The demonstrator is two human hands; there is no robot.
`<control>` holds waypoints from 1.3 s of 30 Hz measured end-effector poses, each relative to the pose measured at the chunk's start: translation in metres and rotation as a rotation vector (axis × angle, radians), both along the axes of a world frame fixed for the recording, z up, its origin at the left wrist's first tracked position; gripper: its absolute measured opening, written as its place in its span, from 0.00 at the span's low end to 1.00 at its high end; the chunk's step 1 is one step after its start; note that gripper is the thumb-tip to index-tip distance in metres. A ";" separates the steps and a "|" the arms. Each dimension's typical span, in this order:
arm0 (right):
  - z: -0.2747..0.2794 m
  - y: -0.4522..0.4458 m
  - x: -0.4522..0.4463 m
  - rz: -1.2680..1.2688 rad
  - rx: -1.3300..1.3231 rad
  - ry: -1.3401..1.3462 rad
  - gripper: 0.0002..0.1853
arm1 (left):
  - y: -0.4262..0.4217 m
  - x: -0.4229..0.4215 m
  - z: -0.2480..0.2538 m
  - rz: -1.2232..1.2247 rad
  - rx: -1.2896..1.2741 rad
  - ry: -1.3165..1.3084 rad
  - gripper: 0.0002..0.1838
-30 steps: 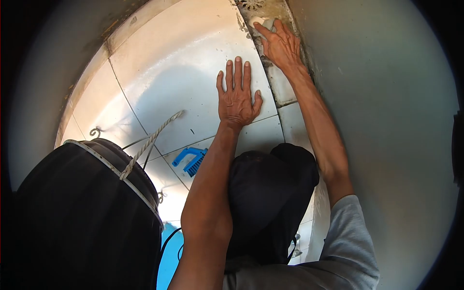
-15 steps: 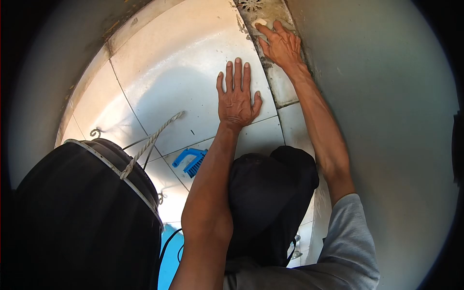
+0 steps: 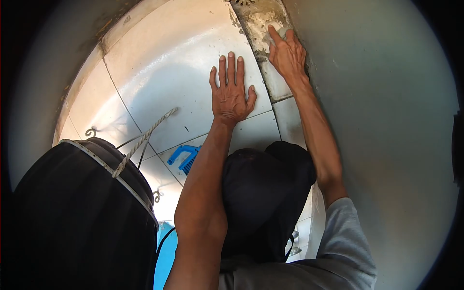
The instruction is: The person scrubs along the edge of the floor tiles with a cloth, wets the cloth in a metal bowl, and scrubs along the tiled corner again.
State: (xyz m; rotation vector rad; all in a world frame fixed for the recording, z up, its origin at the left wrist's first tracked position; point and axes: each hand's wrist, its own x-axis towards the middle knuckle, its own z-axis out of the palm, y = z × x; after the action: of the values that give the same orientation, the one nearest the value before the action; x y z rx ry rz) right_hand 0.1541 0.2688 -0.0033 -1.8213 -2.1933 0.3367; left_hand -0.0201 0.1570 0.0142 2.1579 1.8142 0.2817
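My left hand lies flat with fingers spread on the large white tile and holds nothing. At the upper right, my right hand presses a pale, flat piece against the stained strip of floor beside the wall. Its fingers cover much of that piece, so what it is cannot be made out. A blue brush with dark bristles rests on the tiles left of my left forearm, partly behind it.
At the left stands a large black container with a pale rim and a twisted rope. A grey wall runs along the right. A drain grate shows at the top edge. Something blue lies below.
My right hand and the pale piece have moved right and slightly down along the strip, away from the drain. The whole view has shifted slightly; my left hand stays flat on the tile.
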 end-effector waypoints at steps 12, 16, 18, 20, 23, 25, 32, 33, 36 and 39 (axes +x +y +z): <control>0.024 -0.157 0.052 -0.016 -0.302 -0.030 0.36 | -0.001 -0.002 -0.004 0.027 0.013 -0.007 0.44; 0.001 -0.067 0.020 -0.030 -0.075 -0.044 0.32 | 0.000 0.001 -0.002 0.008 0.012 0.005 0.43; -0.008 -0.002 -0.002 -0.028 0.088 -0.025 0.28 | -0.001 -0.001 -0.004 0.012 0.020 -0.002 0.44; -0.011 0.026 -0.013 -0.044 0.107 -0.047 0.27 | 0.001 -0.003 -0.005 0.009 0.025 0.012 0.44; -0.004 0.011 -0.001 0.001 0.076 0.014 0.27 | -0.003 0.001 -0.005 0.002 0.025 0.006 0.44; 0.008 -0.038 0.016 0.002 -0.093 -0.013 0.30 | -0.001 -0.001 -0.004 0.003 0.020 0.021 0.43; 0.011 -0.122 0.035 0.007 -0.210 -0.037 0.36 | -0.001 0.000 -0.005 0.010 0.022 0.005 0.43; 0.004 -0.096 0.028 0.000 -0.143 -0.027 0.34 | 0.000 0.000 -0.004 0.010 0.019 0.009 0.43; -0.009 -0.016 0.006 -0.025 0.049 0.003 0.28 | -0.001 0.000 -0.007 0.000 0.031 0.030 0.43; -0.005 -0.013 -0.001 -0.060 0.026 -0.026 0.27 | -0.005 -0.002 -0.007 -0.006 0.036 0.017 0.43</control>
State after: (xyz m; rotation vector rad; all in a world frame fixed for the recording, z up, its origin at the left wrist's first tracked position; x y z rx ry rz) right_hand 0.1534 0.2562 -0.0085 -1.8831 -2.1444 0.2725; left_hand -0.0217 0.1516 0.0069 2.1959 1.8254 0.2980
